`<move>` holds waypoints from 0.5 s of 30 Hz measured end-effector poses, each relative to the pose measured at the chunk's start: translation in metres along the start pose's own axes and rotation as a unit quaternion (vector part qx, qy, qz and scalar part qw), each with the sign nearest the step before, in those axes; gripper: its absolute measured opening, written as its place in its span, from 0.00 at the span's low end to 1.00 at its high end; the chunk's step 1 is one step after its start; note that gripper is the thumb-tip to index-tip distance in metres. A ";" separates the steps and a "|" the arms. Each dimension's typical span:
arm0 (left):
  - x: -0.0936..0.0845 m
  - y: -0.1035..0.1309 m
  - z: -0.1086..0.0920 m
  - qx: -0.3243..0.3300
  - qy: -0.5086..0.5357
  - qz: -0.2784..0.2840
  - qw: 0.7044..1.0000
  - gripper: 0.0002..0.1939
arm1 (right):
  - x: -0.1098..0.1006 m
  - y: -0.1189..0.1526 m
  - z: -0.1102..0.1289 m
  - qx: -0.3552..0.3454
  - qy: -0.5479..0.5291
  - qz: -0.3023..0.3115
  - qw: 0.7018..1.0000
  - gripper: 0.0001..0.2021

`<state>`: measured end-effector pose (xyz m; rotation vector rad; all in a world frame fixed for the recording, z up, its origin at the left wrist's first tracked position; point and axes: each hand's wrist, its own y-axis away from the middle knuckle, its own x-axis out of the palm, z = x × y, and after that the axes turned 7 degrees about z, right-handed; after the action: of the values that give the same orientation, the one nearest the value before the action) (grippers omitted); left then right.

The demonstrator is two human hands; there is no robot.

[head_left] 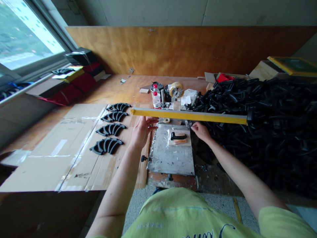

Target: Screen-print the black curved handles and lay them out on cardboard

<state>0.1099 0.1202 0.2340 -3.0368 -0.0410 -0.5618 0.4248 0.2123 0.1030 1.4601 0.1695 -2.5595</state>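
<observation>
A grey metal plate point(170, 158) lies on the bench in front of me, with a curved black part point(178, 136) resting in a pale holder near its upper end. My left hand point(140, 133) is at the plate's upper left corner, fingers apart, with nothing visible in it. At the upper right corner is my right hand point(201, 131), its fingertips pressed together; what they hold, if anything, is too small to make out. A long yellow-edged frame point(190, 115) spans above both hands, seen edge-on.
Several rows of curved black parts point(106, 146) lie on cardboard point(86, 168) at the left. A large heap of black parts point(267, 138) fills the right. Behind the frame stand red-capped bottles point(156, 99) and a tape roll point(176, 90). Boxes point(83, 81) are stacked by the window.
</observation>
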 end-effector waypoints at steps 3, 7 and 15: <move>0.006 0.000 0.018 -0.019 0.039 -0.045 0.998 0.24 | 0.029 0.023 0.023 -0.101 0.043 0.065 0.992 0.17; 0.012 0.044 0.075 -0.248 0.042 0.012 0.968 0.26 | 0.040 0.053 0.078 -0.149 0.088 0.028 0.984 0.06; -0.070 0.126 0.119 -0.331 0.050 -0.168 0.927 0.19 | 0.042 0.093 0.075 -0.282 0.070 0.082 0.953 0.13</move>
<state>0.0916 0.0003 0.0918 -3.6750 -0.4705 -0.9144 0.3614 0.1028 0.1043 1.3504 0.7036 -2.0332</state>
